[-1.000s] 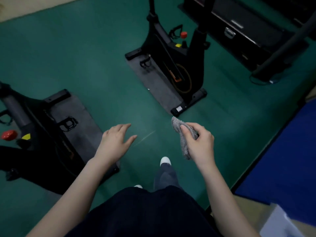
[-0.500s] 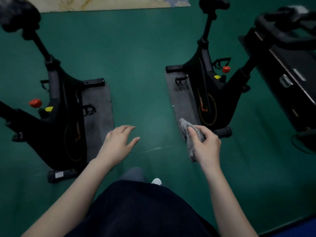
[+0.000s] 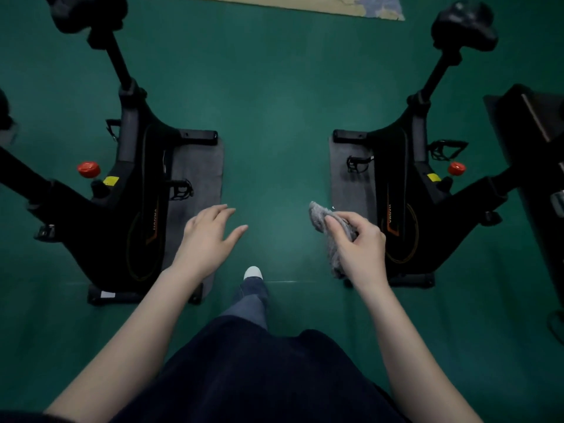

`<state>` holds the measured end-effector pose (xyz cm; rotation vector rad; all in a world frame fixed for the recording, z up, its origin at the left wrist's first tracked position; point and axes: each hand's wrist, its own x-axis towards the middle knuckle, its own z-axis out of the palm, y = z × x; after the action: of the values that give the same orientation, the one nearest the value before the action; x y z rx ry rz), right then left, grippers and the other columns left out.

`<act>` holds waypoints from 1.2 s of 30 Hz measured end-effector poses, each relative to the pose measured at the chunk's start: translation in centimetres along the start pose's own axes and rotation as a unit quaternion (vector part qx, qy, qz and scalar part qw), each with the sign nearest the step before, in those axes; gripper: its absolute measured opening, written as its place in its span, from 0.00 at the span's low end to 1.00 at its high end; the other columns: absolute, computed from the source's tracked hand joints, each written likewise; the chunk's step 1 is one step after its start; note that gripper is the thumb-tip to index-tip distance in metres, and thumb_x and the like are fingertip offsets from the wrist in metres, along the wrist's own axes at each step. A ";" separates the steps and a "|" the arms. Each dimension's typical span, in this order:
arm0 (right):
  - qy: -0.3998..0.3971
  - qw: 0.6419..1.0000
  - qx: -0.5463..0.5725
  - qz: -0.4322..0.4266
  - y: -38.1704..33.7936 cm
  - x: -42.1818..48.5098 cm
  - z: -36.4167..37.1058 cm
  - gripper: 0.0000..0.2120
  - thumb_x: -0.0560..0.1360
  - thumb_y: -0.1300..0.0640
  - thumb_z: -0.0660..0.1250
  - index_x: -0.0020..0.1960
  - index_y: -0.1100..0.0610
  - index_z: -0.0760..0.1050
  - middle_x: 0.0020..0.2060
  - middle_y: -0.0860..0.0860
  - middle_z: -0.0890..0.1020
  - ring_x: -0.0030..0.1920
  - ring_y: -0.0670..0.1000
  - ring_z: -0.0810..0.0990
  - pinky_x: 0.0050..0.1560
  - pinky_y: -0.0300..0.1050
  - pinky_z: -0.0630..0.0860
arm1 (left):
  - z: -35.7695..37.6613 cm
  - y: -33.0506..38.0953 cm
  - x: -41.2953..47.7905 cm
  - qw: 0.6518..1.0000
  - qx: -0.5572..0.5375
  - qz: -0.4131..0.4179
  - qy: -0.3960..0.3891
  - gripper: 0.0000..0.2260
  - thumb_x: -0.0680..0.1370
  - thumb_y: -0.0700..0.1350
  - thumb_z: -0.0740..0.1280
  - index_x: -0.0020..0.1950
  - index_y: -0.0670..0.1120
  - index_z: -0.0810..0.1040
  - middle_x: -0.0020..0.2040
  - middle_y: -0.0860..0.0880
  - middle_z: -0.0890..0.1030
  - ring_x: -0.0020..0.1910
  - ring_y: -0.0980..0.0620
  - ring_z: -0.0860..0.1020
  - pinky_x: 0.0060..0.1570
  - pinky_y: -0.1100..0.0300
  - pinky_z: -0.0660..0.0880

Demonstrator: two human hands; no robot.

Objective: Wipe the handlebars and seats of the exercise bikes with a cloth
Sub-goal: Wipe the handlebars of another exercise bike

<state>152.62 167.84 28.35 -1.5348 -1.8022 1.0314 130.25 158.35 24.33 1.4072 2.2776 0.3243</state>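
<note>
— Cloth (image 3: 318, 214), where?
— Pinched in the right hand (image 3: 357, 243), bunched, hanging under the palm.
— Left hand (image 3: 208, 237)?
— Relaxed, fingers spread, holding nothing. Left bike (image 3: 131, 193) left of it, right bike (image 3: 406, 190) right of the other.

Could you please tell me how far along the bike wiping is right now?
Done: nothing visibly wiped. In hand: the right hand grips the grey cloth, the left hand is empty, both between the left bike and right bike, touching neither. Left: the left seat, the right seat and the handlebars, not in clear view.
</note>
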 end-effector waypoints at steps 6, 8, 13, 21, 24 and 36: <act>-0.037 0.999 -0.025 -0.029 -3.1 7.3 3.7 0.05 0.74 0.54 0.71 0.47 0.54 0.83 0.40 0.45 0.81 0.47 0.47 0.79 0.47 0.27 0.68 | -2.2 -1.0 7.0 1.000 -0.025 -0.008 0.008 0.23 0.79 0.56 0.60 0.71 0.46 0.68 0.72 0.48 0.68 0.73 0.49 0.62 0.71 0.50 0.56; -0.046 0.998 -0.028 -0.035 -4.2 9.2 5.1 0.05 0.74 0.54 0.71 0.48 0.54 0.83 0.41 0.47 0.82 0.47 0.46 0.78 0.46 0.26 0.67 | -3.2 -1.6 8.8 1.000 -0.024 -0.009 0.012 0.23 0.79 0.56 0.60 0.72 0.46 0.68 0.71 0.48 0.68 0.72 0.49 0.62 0.71 0.50 0.56; -0.097 0.992 -0.041 -0.071 -6.6 12.9 8.4 0.05 0.74 0.54 0.71 0.47 0.54 0.83 0.40 0.44 0.81 0.47 0.46 0.78 0.45 0.22 0.65 | -5.0 -4.0 10.5 0.997 -0.041 -0.062 0.032 0.24 0.80 0.56 0.59 0.71 0.45 0.68 0.71 0.48 0.69 0.72 0.49 0.62 0.71 0.51 0.57; -0.195 0.973 -0.030 -0.118 -9.9 19.3 13.7 0.05 0.74 0.54 0.71 0.47 0.54 0.83 0.42 0.49 0.83 0.45 0.46 0.79 0.44 0.22 0.66 | -6.0 -7.3 11.7 0.980 -0.060 -0.178 0.064 0.24 0.80 0.57 0.58 0.72 0.47 0.67 0.71 0.50 0.68 0.72 0.50 0.62 0.71 0.52 0.57; -0.234 0.962 -0.020 -0.142 -11.1 22.4 15.3 0.03 0.74 0.55 0.71 0.46 0.53 0.83 0.41 0.48 0.83 0.44 0.46 0.79 0.44 0.22 0.66 | -6.3 -7.6 12.9 0.971 -0.059 -0.220 0.075 0.24 0.79 0.58 0.58 0.72 0.47 0.67 0.72 0.50 0.68 0.72 0.50 0.62 0.71 0.53 0.56; -0.359 0.908 -0.007 -0.218 -15.2 40.3 18.3 0.06 0.75 0.55 0.70 0.42 0.44 0.79 0.39 0.40 0.82 0.46 0.44 0.80 0.45 0.29 0.70 | -7.6 -2.1 23.5 0.913 -0.090 -0.370 0.143 0.26 0.80 0.61 0.55 0.74 0.51 0.63 0.74 0.53 0.65 0.75 0.54 0.57 0.73 0.56 0.51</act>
<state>121.59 202.79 28.10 -0.7045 -2.4838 1.4524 115.84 178.58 24.40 0.3496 2.7289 0.4891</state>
